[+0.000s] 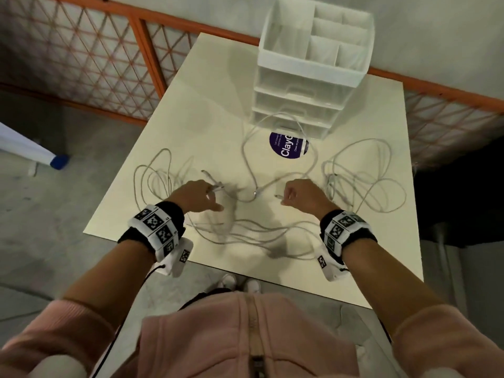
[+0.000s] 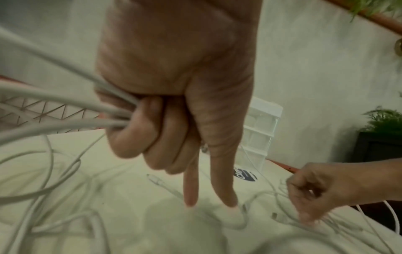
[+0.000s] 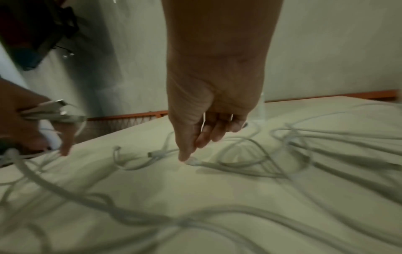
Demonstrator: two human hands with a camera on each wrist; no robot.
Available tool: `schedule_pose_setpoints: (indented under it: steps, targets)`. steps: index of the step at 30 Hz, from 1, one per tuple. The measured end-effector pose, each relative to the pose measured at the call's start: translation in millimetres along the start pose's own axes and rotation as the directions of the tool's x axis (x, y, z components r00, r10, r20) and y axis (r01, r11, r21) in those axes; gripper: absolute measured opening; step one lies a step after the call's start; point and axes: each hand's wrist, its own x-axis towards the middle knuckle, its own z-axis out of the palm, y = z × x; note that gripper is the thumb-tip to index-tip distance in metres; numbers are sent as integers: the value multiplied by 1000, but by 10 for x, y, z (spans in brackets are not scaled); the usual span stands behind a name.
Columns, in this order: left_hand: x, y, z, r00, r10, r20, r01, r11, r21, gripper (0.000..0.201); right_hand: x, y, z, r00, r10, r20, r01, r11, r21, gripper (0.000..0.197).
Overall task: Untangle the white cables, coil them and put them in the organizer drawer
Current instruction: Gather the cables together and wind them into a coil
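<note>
Several white cables lie tangled across the cream table, with loops at the left and right. My left hand grips a bundle of cables in its curled outer fingers, while index finger and thumb point down. Plug ends stick out of that fist. My right hand pinches a cable end near the table's middle, thumb tip down on the surface. The clear organizer stands at the back with its drawers closed.
A round purple sticker lies in front of the organizer, under a cable loop. An orange lattice fence runs behind and left of the table. A white roll with a blue cap lies on the floor. Plants stand at the right.
</note>
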Motion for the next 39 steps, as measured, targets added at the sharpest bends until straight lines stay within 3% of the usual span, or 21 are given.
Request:
schedule_pose_setpoints:
  steps: [4, 8, 11, 14, 19, 23, 25, 28, 30, 35, 39]
  targets:
    - [72, 37, -92, 981, -39, -190, -14, 963, -269, 28, 244, -450, 207, 980, -200, 16, 198, 978, 72, 9]
    - [108, -6, -102, 984, -23, -176, -71, 857, -510, 50, 327, -741, 528, 947, -293, 135, 290, 956, 38, 27]
    - [138, -52, -79, 987, -13, -161, -87, 800, -594, 49, 340, -754, 638, 954, -251, 161, 259, 965, -32, 31]
    - [188, -64, -34, 985, -22, -171, -105, 716, -690, 47, 352, -756, 475, 956, -217, 197, 213, 976, 44, 28]
    - [291, 94, -98, 964, -112, -240, -157, 487, -859, 36, 240, -901, -50, 935, -328, 135, 300, 935, 190, 17]
    - [348, 290, -228, 945, -27, -326, -292, 381, -877, 30, 124, -980, -243, 902, -381, 206, 341, 917, 205, 16]
    - [334, 399, -293, 940, 55, -336, -332, 366, -869, 30, 124, -979, -327, 913, -375, 163, 337, 916, 217, 19]
    - [269, 590, -364, 928, 244, -281, -357, 369, -858, 32, 134, -1002, -534, 955, -271, -125, 298, 865, 403, 22]
    - [220, 685, -375, 913, 334, -234, -363, 404, -840, 34, 134, -1021, -700, 938, -209, -276, 330, 780, 532, 26]
    - [181, 815, -374, 885, 426, -188, -386, 447, -807, 34, 57, -992, -944, 928, -286, -239, 373, 720, 585, 19]
    - [165, 857, -384, 885, 430, -177, -398, 503, -768, 37, 33, -990, -1019, 911, -266, -315, 411, 638, 651, 12]
